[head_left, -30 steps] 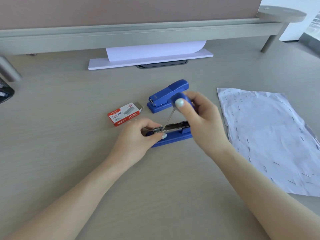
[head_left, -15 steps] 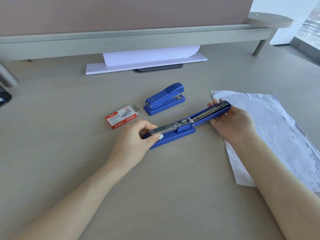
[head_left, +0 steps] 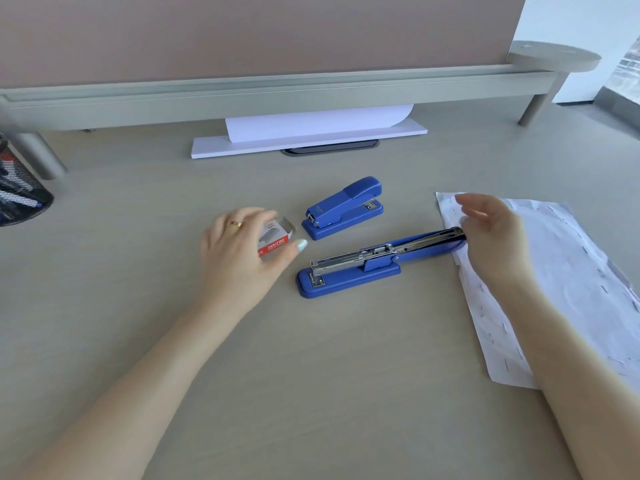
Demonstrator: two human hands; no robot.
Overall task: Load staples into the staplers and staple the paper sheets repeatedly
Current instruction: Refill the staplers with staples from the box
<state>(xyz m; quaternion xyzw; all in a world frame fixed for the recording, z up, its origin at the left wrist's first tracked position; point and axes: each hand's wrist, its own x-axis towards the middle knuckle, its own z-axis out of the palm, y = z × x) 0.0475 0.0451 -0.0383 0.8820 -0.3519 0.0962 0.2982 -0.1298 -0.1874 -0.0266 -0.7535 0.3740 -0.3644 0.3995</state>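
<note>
A blue stapler (head_left: 349, 279) lies swung fully open at the middle of the desk, its metal staple channel facing up. A second blue stapler (head_left: 343, 207) stands closed just behind it. My left hand (head_left: 239, 247) is wrapped over the red-and-white staple box (head_left: 273, 241) to the left of the staplers, thumb on the near side and fingers on the far side. My right hand (head_left: 491, 230) hovers, fingers apart and blurred, at the far end of the open stapler's lid. Under it lies a crumpled white paper sheet (head_left: 568, 271) dotted with several staples.
A stack of white paper (head_left: 311, 136) lies at the back under a grey desk shelf (head_left: 277, 97), whose leg (head_left: 533, 109) stands at the right. A black mesh pen holder (head_left: 17, 192) is at the far left edge.
My right hand folded the stapler's lid out flat and let go of it. My left hand left the stapler's front and moved left onto the staple box.
</note>
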